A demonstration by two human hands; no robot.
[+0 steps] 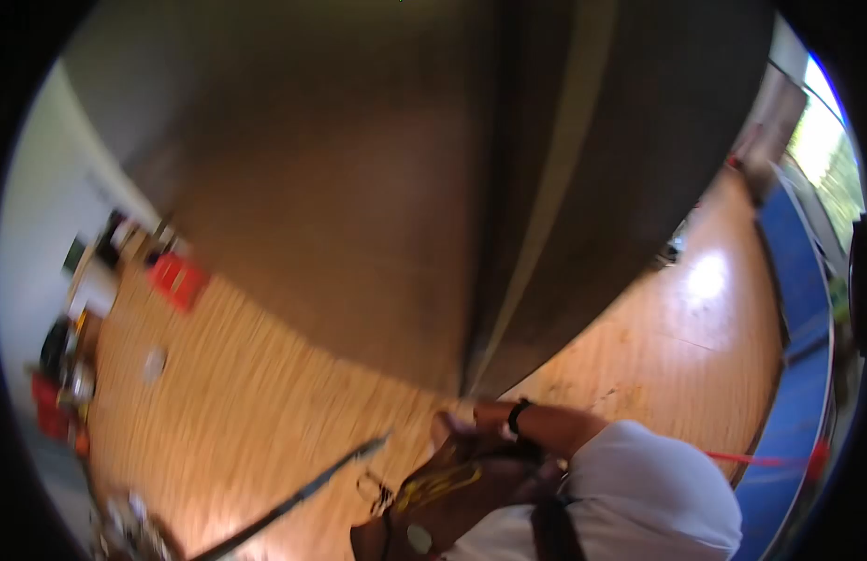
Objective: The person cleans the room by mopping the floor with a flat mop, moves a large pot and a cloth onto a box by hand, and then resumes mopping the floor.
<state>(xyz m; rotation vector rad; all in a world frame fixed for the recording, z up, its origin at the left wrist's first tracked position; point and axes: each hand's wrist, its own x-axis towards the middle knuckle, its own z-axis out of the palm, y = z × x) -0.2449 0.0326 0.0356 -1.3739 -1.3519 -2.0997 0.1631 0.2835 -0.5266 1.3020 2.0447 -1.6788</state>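
A large dark panel (359, 187) with a pale strip running down it fills the upper middle of the view, very close and blurred. At its lower corner is my right hand (490, 414), with a black band on the wrist; its fingers are smeared and partly hidden. Just left of it, a blurred bit of skin shows, which may be my left hand, but its fingers cannot be made out. Below the hands hangs a brown apron (443, 496) with a yellow cord (438, 484) on it, over a white shirt (639, 477).
A long dark bar (293, 500) slants across the wooden floor (265, 374) at lower left. Red case (179, 280) and mixed items line the left wall. Blue panels (794, 271) stand at the right, with a red strap (761, 459) near them.
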